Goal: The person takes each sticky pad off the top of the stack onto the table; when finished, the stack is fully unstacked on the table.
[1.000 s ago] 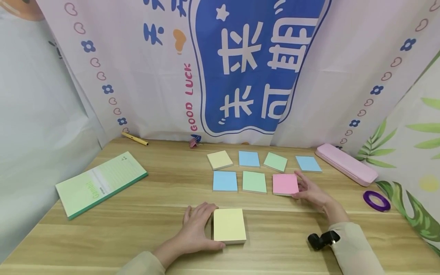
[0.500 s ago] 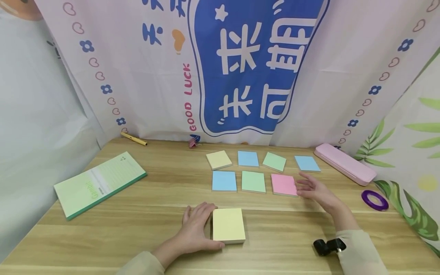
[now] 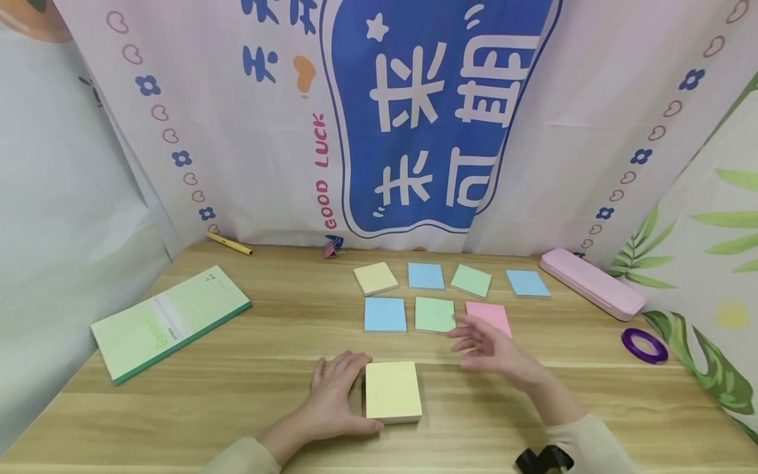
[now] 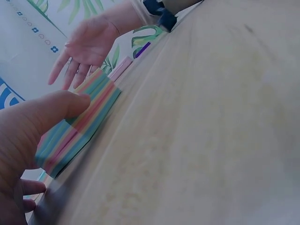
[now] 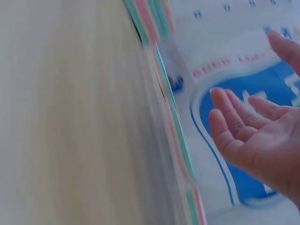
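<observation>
A thick block of sticky notes [image 3: 393, 390], yellow on top and striped in several colours along its side, lies at the front middle of the table. My left hand [image 3: 336, 401] holds its left side, thumb at the near corner and fingers at the far corner; the left wrist view shows the thumb against the striped side [image 4: 84, 122]. My right hand [image 3: 494, 355] is in the air with fingers apart and nothing in them, partly covering the pink sticky note pad [image 3: 490, 315]. Left of that lie a green pad [image 3: 435, 314] and a blue pad [image 3: 385, 314].
Behind them lie a yellow pad [image 3: 376, 279], a blue pad [image 3: 426, 276], a green pad [image 3: 471, 281] and another blue one [image 3: 528, 283]. A pink case [image 3: 592, 283] and purple tape roll [image 3: 644, 345] lie right; a notebook [image 3: 172, 322] and yellow pen [image 3: 229, 243] left; a binder clip [image 3: 331, 249] behind.
My right hand has let go of the pink pad, drawn back from its right edge, then moved left and nearer to the sticky note block. The left hand has stayed on the block.
</observation>
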`<control>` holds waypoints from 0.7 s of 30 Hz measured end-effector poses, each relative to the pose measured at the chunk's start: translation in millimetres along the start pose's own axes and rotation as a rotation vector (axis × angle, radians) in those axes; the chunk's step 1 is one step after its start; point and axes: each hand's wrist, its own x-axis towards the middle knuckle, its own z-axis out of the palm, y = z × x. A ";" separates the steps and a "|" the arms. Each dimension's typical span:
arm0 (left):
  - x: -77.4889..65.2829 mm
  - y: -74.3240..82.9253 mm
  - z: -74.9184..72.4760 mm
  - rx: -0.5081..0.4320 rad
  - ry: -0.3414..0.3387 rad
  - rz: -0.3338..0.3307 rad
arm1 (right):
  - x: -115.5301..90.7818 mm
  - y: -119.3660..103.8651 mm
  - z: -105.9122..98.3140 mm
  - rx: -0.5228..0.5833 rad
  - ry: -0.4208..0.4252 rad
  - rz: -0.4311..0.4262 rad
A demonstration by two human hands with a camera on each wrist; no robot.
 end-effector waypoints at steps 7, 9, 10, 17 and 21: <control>0.2 -3.3 1.8 0.013 -0.009 -0.004 | 6.9 3.8 44.6 -0.072 -0.101 -0.001; 0.2 -4.0 2.1 0.029 -0.012 -0.005 | 6.4 7.5 53.1 -0.126 -0.114 0.034; 0.2 -4.2 2.2 0.037 -0.014 -0.006 | 6.0 9.5 57.0 -0.154 -0.119 0.051; -0.2 -3.9 1.4 0.045 -0.034 -0.008 | 6.9 20.0 75.0 -0.373 -0.087 0.086; -0.4 -3.7 0.1 0.048 -0.035 -0.010 | 9.8 21.9 79.4 -0.514 -0.058 0.092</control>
